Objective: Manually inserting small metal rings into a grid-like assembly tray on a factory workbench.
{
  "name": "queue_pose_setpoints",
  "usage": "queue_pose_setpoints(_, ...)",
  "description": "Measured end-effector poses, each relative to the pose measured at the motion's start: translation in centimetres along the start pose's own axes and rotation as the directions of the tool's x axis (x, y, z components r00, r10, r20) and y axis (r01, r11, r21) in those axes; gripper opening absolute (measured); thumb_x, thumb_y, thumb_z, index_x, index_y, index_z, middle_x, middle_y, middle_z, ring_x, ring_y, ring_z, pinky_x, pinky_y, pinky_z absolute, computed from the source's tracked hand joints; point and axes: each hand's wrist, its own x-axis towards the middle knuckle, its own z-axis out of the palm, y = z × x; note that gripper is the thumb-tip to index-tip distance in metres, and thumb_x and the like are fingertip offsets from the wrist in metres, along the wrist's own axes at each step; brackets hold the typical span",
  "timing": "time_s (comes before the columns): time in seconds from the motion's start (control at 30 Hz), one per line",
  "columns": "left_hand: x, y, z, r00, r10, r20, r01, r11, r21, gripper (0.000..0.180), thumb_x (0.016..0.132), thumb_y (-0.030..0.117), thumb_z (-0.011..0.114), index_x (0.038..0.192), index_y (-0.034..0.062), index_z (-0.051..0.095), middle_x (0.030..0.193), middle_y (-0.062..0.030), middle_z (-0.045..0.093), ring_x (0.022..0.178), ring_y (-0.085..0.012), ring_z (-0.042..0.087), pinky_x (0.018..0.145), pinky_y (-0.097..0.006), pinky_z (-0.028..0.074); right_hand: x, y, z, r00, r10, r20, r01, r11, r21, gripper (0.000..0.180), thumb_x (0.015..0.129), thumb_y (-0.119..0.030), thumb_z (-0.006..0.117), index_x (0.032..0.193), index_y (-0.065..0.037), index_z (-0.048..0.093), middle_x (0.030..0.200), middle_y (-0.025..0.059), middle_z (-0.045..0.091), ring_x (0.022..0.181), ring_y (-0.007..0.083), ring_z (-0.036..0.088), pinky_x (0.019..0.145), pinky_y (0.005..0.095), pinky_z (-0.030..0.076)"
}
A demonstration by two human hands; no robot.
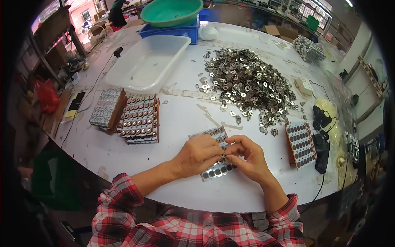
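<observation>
A flat panel (217, 170) with rows of round pieces lies at the table's near edge, partly covered by both hands. Its lower rows look dark, while silvery pieces show in the upper rows. My left hand (199, 153) comes over the panel from the left, fingers curled and closed at the tips. Thumb and forefinger of my right hand (247, 158) are bent together in a pinch, meeting the left fingertips above the panel's middle. Whatever sits between the fingertips is too small and covered to name. Beyond the hands spreads a heap of small silvery metal pieces (251, 82).
Stacked panels (140, 117) and another panel block (108, 108) stand to the left. More panels (302, 145) lean at the right beside a black device (322, 155) with a cable. Behind are a white tub (144, 61), a blue crate (170, 33) and a green basin (173, 12).
</observation>
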Motion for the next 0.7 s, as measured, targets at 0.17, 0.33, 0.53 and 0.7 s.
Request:
queue_pose_setpoints(0.17, 0.5, 0.5, -0.3, 0.991, -0.116, -0.061, 0.102, 0.974, -0.204, 0.022, 0.076, 0.002, 0.079, 0.097, 0.0054, 0.071, 0.086, -0.0092, 0.069, 0.078, -0.0315, 0.066, 0.070, -0.040, 0.050, 0.2, 0.3, -0.1, 1.000, -0.016, -0.002, 0.016, 0.999, 0.031, 0.038, 0.092, 0.007, 0.067, 0.128, 0.003, 0.056, 0.096, 0.0042, 0.069, 0.088, 0.0087, 0.064, 0.079, 0.0242, 0.051)
queue_pose_setpoints(0.33, 1.4, 0.0, -1.0, 0.999, 0.011, -0.037, -0.014, 0.996, -0.091, 0.022, 0.075, 0.000, 0.077, 0.096, 0.0041, 0.071, 0.085, -0.0089, 0.069, 0.074, -0.0286, 0.064, 0.069, -0.039, 0.048, 1.0, 0.2, -0.2, 1.000, 0.023, -0.002, -0.023, 0.999, -0.027, 0.037, 0.090, 0.005, 0.071, 0.125, 0.002, 0.057, 0.095, 0.0037, 0.069, 0.087, 0.0082, 0.064, 0.079, 0.0237, 0.051)
queue_pose_setpoints(0.53, 0.8, -0.2, -0.9, 0.999, -0.042, 0.013, 0.044, 0.977, -0.209, 0.015, 0.078, -0.004, 0.075, 0.092, 0.0024, 0.070, 0.081, -0.0076, 0.068, 0.069, -0.0221, 0.061, 0.062, -0.035, 0.045, 0.8, 0.9, 0.1, 0.995, 0.096, -0.032, -0.089, 0.980, 0.179, 0.033, 0.091, 0.001, 0.074, 0.121, 0.003, 0.060, 0.096, 0.0051, 0.070, 0.088, 0.0091, 0.067, 0.078, 0.0231, 0.055)
queue_pose_setpoints(0.7, 0.2, 0.4, -0.8, 0.988, -0.151, 0.012, 0.146, 0.922, -0.359, 0.009, 0.084, -0.004, 0.074, 0.090, 0.0011, 0.069, 0.079, -0.0058, 0.067, 0.067, -0.0152, 0.059, 0.057, -0.030, 0.044, 0.5, 0.5, -0.1, 0.972, 0.229, 0.047, -0.233, 0.932, 0.279, 0.020, 0.094, -0.002, 0.074, 0.112, 0.003, 0.066, 0.090, 0.0060, 0.072, 0.079, 0.0109, 0.071, 0.067, 0.0235, 0.058)
